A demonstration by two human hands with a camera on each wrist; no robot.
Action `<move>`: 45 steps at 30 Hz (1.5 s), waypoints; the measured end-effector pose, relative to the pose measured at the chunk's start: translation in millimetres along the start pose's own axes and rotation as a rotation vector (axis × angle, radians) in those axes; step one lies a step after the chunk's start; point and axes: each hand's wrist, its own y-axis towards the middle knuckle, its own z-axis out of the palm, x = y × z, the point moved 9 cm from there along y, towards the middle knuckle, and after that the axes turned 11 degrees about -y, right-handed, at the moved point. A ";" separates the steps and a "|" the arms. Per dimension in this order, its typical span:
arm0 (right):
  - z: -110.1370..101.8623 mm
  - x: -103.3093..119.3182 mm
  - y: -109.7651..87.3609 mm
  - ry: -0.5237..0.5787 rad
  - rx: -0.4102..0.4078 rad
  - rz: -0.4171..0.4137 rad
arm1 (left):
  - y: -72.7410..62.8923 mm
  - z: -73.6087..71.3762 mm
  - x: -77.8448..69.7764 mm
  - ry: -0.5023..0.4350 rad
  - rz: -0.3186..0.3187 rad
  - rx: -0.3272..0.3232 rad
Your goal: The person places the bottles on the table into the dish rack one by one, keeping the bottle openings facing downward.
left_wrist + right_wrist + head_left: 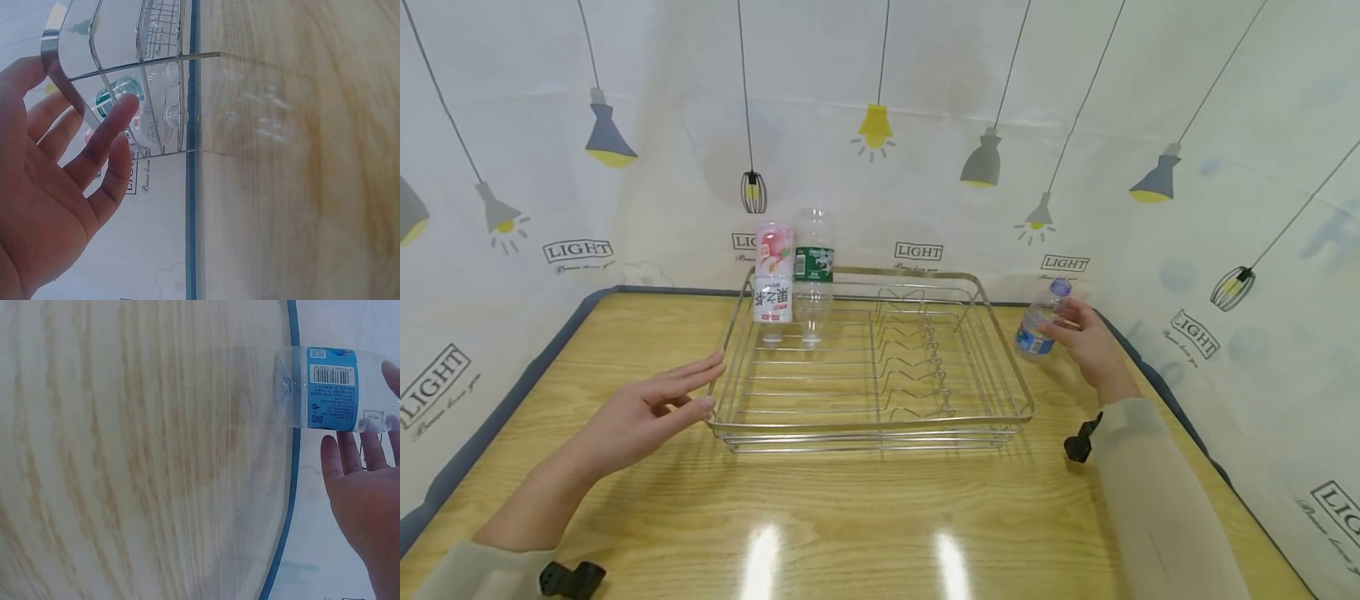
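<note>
At the right of the wire dish rack point(880, 427), my right hand point(1084, 337) grips a small clear plastic bottle point(1036, 327) with a blue label and a blue cap. The bottle leans a little to the right, cap up, and its barcode shows in the right wrist view. My left hand point(651, 408) is at the rack's left front corner, fingers extended and fingertips right at the metal rim. Two more bottles stand upside down in the rack's back left: one with a pink and white label point(773, 283), one clear with a green label point(814, 265).
The rack's right part has a row of bent wire plate dividers point(917, 358). It stands on a wood-grain table point(850, 508). A white backdrop printed with lamps point(925, 75) rises behind and along both sides, edged in dark blue.
</note>
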 end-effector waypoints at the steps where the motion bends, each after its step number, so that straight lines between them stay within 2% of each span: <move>1: 0.2 -0.5 -0.1 0.000 0.000 -0.001 | 0.1 0.1 -0.2 0.000 0.001 0.000; 7: -2.2 -11.1 6.9 -0.006 -0.018 -0.012 | 0.1 0.7 -0.6 -0.005 0.006 0.000; 12: -10.2 -10.5 11.8 -0.055 -0.078 -0.065 | 0.2 0.8 -1.4 -0.001 0.008 0.000; 17: -19.6 10.2 9.4 -0.030 -0.138 -0.128 | 1.1 0.9 -3.4 -0.016 0.016 0.004; 24: -20.0 53.7 -4.5 0.169 -0.147 -0.250 | -0.2 -0.1 -2.4 -0.007 0.008 -0.001; 28: -12.1 82.6 -15.9 0.270 -0.120 -0.341 | 0.7 -0.4 -3.5 0.013 0.022 -0.009; 32: 1.4 109.4 -28.3 0.291 -0.061 -0.393 | 1.4 -0.4 -4.7 0.020 0.020 -0.007; 40: 35.2 146.4 -49.6 0.200 0.017 -0.429 | 2.2 -1.3 -7.2 0.029 0.018 -0.007; 45: 58.3 161.5 -60.4 0.205 0.089 -0.438 | 1.8 -1.6 -7.4 0.037 0.012 -0.005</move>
